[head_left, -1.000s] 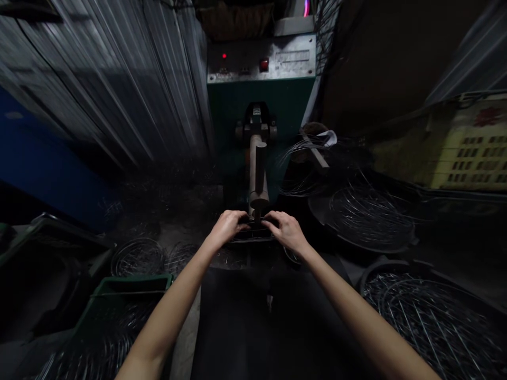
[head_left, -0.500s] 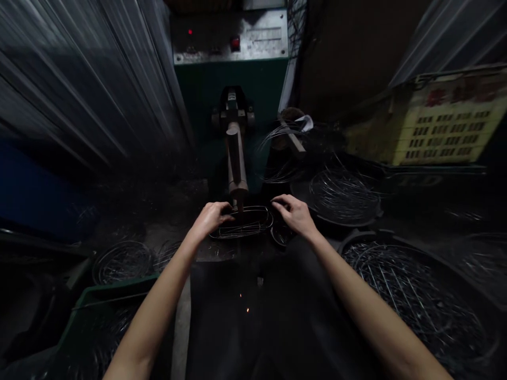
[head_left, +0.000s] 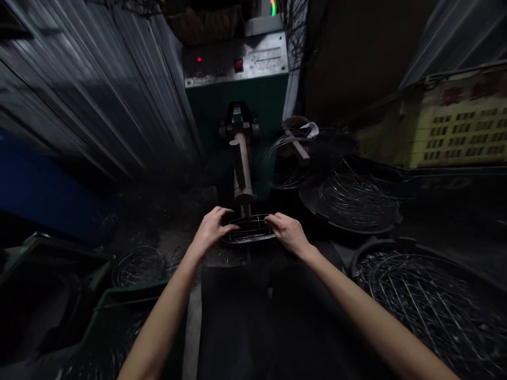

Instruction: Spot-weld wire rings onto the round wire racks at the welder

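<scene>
Both my hands are on an oval wire frame [head_left: 249, 230], which sits directly under the lower end of the brown electrode arm [head_left: 242, 169] of a green spot-welding machine [head_left: 235, 89]. My left hand [head_left: 214, 228] grips the frame's left end, its fingers curled over the wire. My right hand [head_left: 288, 233] holds the right end. Part of the wire under my fingers is hidden, and the contact point beneath the arm is too dark to make out.
Black round tubs of stacked wire rings [head_left: 358, 203] stand to the right, and a green crate [head_left: 127, 311] with more wire stands lower left. A corrugated metal sheet [head_left: 91, 89] rises on the left, and a yellow crate [head_left: 459, 126] sits at the right back.
My right hand has moved back onto the frame's right end, and the frame sits closer in under the arm. The small sparks seen below my hands earlier are gone. The view has shifted slightly.
</scene>
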Motion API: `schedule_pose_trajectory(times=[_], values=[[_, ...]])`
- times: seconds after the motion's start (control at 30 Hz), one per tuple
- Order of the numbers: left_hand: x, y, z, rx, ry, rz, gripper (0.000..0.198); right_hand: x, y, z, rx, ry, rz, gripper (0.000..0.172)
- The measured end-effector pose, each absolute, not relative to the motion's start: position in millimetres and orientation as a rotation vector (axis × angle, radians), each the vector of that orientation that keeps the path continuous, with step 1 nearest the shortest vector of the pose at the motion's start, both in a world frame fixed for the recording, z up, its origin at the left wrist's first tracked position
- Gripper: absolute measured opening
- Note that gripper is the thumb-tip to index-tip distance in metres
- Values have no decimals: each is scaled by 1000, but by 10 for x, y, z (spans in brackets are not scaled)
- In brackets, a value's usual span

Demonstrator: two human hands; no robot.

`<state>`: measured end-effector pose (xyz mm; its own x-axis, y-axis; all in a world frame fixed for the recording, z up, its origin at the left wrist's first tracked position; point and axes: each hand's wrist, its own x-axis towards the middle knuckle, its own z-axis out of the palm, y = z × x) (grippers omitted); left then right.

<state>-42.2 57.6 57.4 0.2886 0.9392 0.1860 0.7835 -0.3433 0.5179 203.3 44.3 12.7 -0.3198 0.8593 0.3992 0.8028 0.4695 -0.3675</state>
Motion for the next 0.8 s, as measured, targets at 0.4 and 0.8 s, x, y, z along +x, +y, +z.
schedule_pose_trajectory(times=[0.4,0.8], values=[[-176,596,555,2329,1387,409,26,1823,429,317,-1369,-2309,302,22],[-174,607,560,2301,1435,404,28,1814,482,281,-1325,-2195,307,15]])
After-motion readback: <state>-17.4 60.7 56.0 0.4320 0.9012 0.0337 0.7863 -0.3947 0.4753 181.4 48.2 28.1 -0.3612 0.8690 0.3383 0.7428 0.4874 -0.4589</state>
